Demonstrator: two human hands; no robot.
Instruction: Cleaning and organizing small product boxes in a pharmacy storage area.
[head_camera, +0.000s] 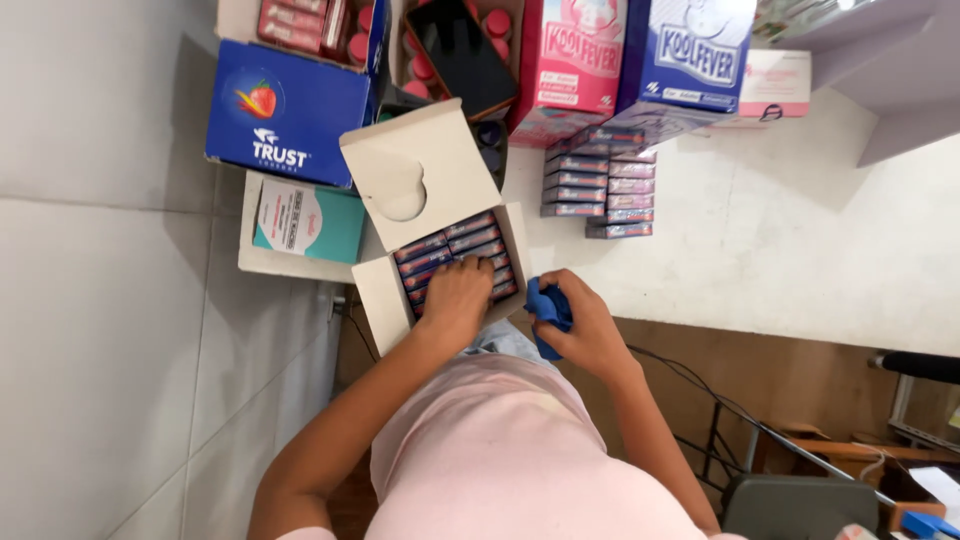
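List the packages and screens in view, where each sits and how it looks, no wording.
Open white carton: table edge, rows of dark slim packs, left hand on them.
Blue tool: in right hand.
Blue box: upper left, strawberry picture.
Teal-and-white box: below it.
Pink box and blue box: top centre, upright.
Stacked dark packs: on the table.
Dark screen: lying on red-capped bottles.

The left hand (457, 296) covers several packs in the open carton (385, 300); beside it, the right hand (590, 330) hides most of a blue tool (546, 305).
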